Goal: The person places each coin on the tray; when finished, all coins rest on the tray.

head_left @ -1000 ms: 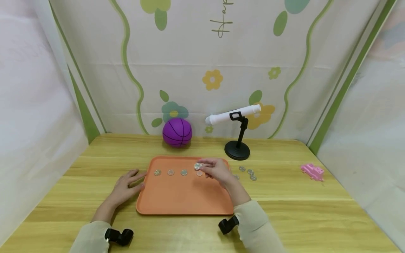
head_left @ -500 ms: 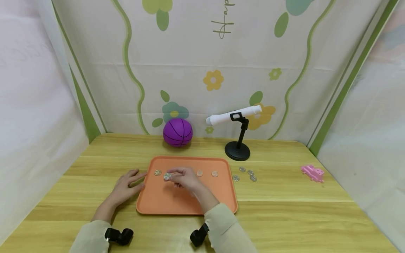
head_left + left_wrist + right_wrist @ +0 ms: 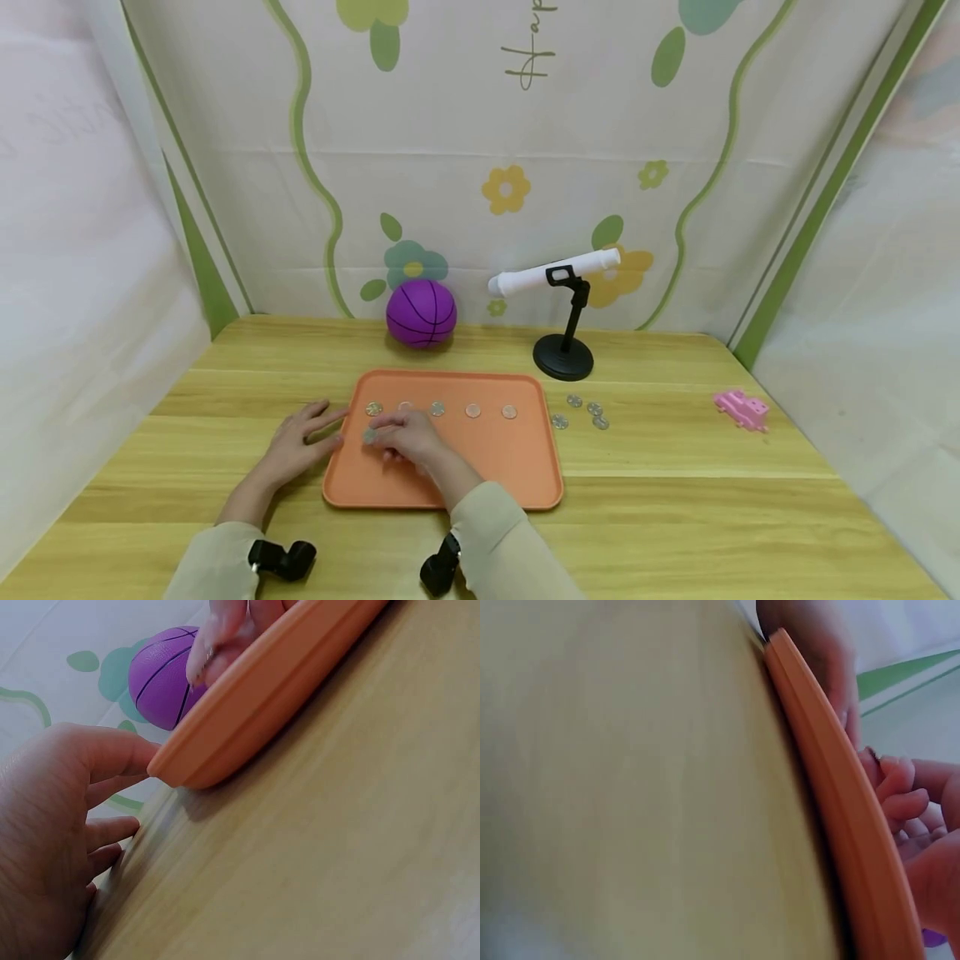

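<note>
An orange tray (image 3: 480, 479) lies on the wooden table, with a row of several coins (image 3: 472, 411) spread across its far half. Between thumb and fingertips, my right hand (image 3: 412, 439) pinches a silvery coin (image 3: 369, 436) over the tray's left part, just nearer to me than the leftmost coin (image 3: 373, 409). Whether the pinched coin touches the tray I cannot tell. My left hand (image 3: 295, 446) touches the tray's left rim with extended fingers; the left wrist view shows this hand (image 3: 56, 817) against the tray edge (image 3: 247, 705). The right wrist view shows the right hand (image 3: 930, 825) beyond the tray wall.
Several more coins (image 3: 595, 409) lie on the table right of the tray. Behind it are a purple ball (image 3: 422, 313) and a white microphone (image 3: 525, 279) on a black stand (image 3: 562, 357). A pink toy (image 3: 741, 409) sits at the far right. A printed cloth hangs behind the table.
My right hand has carried the coin leftward across the tray, from the right end of the row to the left part, then slightly nearer to me. The left hand stays on the rim.
</note>
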The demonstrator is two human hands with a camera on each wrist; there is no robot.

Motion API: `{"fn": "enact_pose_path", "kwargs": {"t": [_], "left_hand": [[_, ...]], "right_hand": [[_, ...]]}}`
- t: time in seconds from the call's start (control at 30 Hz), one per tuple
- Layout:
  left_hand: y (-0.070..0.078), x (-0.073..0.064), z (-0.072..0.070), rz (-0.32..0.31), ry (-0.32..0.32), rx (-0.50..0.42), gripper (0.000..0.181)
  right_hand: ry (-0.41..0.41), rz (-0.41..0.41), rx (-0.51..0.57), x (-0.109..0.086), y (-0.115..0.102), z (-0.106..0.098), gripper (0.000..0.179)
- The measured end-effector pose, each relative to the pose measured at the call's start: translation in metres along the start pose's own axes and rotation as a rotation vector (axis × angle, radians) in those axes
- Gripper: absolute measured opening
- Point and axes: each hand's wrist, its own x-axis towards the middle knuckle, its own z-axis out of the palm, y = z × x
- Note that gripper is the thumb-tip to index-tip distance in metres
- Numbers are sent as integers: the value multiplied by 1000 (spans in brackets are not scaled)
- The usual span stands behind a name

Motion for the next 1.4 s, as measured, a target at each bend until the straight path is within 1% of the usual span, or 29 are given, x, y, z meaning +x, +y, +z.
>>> {"fn": "enact_pose_path", "kwargs": {"t": [0.1, 0.2, 0.37, 0.5, 0.67, 0.8, 0.93, 1.03, 1.17, 1.4], "left_hand": [[1, 0, 1, 2, -6, 4, 46], [2, -1, 2, -1, -9, 5, 46], [3, -1, 1, -3, 0, -6, 46], [4, -1, 1, 0, -2, -6, 45], [5, 0, 1, 6, 3, 0, 45], [5, 0, 1, 8, 7, 5, 44], [6, 1, 0, 11, 10, 12, 44], [6, 1, -1, 13, 11, 21, 45], [6, 2, -1, 16, 14, 19, 45], [5, -1, -2, 42, 25, 20, 45]], "right_hand": [[25, 26, -7, 0, 3, 5, 18], [45, 19, -32, 0, 5, 9, 15], [94, -11, -122, 1, 3, 17, 11], [140, -7, -184, 0, 0, 21, 11], [150, -1, -236, -2, -1, 21, 10], [129, -15, -238, -3, 0, 19, 6], [84, -31, -165, -2, 0, 15, 5], [46, -44, -110, -3, 0, 9, 11], [3, -68, -81, -7, -6, -3, 20], [-72, -93, -34, -17, -24, -26, 28]]}}
